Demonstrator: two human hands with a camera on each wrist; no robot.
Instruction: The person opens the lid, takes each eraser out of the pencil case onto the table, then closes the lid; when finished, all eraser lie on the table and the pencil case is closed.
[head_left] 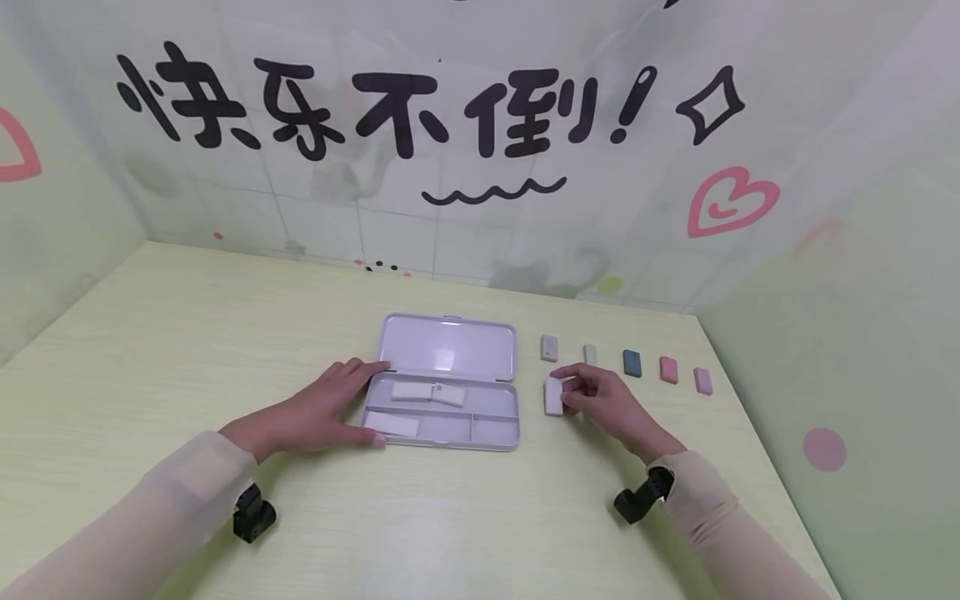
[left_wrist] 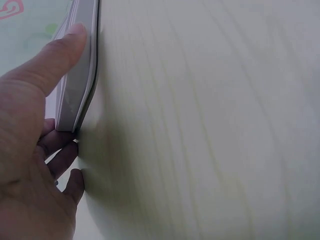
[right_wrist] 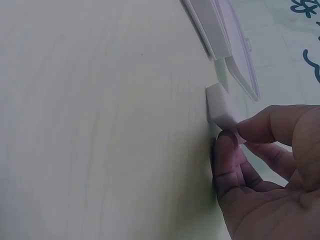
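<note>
An opened lilac pencil case (head_left: 493,428) lies on the table with its lid folded back. My left hand (head_left: 326,414) grips its left end, thumb along the front side and fingers toward the back corner; the left wrist view shows the thumb on the case wall (left_wrist: 75,97). Two white blocks (head_left: 412,391) sit end to end in the rear compartment, and a flat white piece (head_left: 392,425) lies in the front left one. Right of the case, my right hand (head_left: 603,404) pinches a white block like an eraser (head_left: 553,397) between thumb and fingers.
Behind the right hand runs a row of small blocks: greyish (head_left: 549,347), pale green (head_left: 590,354), blue (head_left: 632,362), pink (head_left: 668,370) and mauve (head_left: 702,381). The pale green one is partly hidden. Printed sheeting (head_left: 480,233) borders the table at back and sides.
</note>
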